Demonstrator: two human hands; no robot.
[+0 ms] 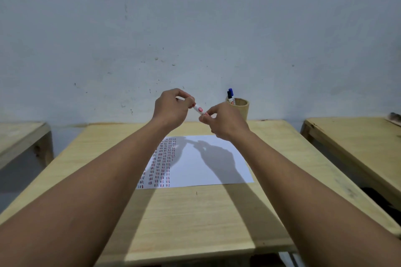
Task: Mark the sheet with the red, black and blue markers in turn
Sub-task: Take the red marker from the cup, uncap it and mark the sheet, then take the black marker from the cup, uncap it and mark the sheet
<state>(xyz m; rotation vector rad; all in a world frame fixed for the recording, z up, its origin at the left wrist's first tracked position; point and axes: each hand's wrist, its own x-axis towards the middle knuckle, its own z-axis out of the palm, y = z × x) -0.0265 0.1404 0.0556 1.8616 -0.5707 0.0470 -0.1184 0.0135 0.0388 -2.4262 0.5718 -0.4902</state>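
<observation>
Both of my hands are raised above the table and hold one red marker (199,109) between them. My left hand (171,107) grips its upper left end, and my right hand (223,121) pinches its lower right end. Whether the cap is on is hidden by the fingers. Below lies the white sheet (208,165) with several columns of short red and dark dashes along its left side. A blue marker (231,95) and a black marker (229,96) stand in a wooden cup (240,108) at the back of the table.
The sheet rests on a light wooden table (191,214) set against a grey wall. Another wooden table (355,136) stands to the right and a third (21,136) to the left, with gaps between them.
</observation>
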